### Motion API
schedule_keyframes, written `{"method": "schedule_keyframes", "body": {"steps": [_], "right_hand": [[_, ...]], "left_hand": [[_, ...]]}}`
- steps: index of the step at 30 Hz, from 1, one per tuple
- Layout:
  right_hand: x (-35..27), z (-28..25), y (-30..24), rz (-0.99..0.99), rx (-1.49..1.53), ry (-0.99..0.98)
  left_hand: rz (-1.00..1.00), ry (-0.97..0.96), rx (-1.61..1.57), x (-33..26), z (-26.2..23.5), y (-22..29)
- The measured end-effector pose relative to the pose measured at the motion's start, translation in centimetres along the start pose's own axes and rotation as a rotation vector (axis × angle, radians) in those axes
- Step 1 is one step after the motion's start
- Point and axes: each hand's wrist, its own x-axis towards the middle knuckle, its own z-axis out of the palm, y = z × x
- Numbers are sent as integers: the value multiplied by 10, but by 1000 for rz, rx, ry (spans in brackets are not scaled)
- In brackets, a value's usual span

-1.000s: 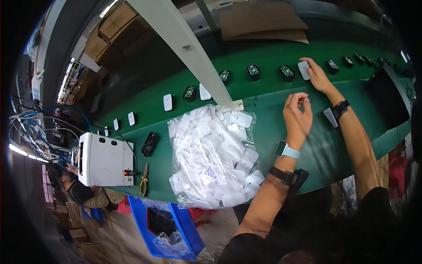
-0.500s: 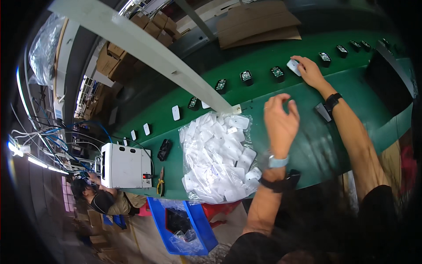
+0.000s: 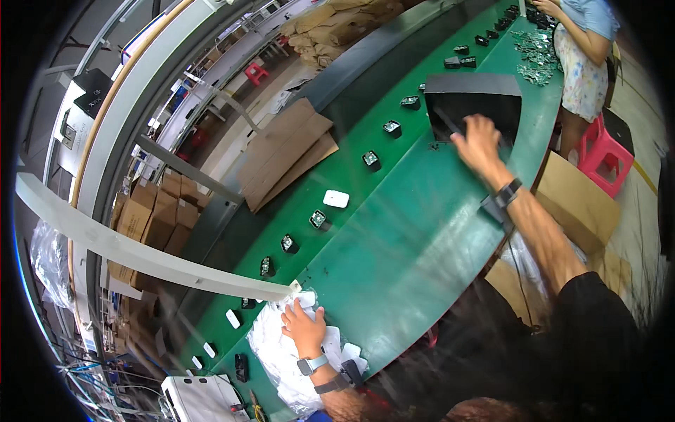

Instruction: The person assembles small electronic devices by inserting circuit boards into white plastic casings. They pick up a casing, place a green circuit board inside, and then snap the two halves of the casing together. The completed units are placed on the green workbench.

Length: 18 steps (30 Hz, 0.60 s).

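My left hand rests on the clear plastic bag full of white plastic covers, its fingers spread over the top of the pile. My right hand is held out at the front of a black open-fronted box, fingers apart and nothing visible in them. On the green belt, a white cover lies beside a small black housing with a circuit board in it. Several more such housings stand in a row, one of them a black housing farther up the belt.
A grey metal post crosses above the belt by the bag. Cardboard sheets lie beyond the belt. A white machine and pliers are at lower left. Another person stands at far right near a pile of circuit boards.
My right hand has left the white cover on the belt and moved to the black box. My left hand has come down onto the bag. The view has turned to the right.
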Motion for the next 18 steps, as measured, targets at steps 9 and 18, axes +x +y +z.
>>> {"method": "schedule_keyframes", "body": {"steps": [9,18], "right_hand": [[7,9,17,194,-109,-215],[9,44,-40,-120,-2,-343]], "left_hand": [[9,153,51,2,16,-11],[0,253,-28,-1,18,-8]]}}
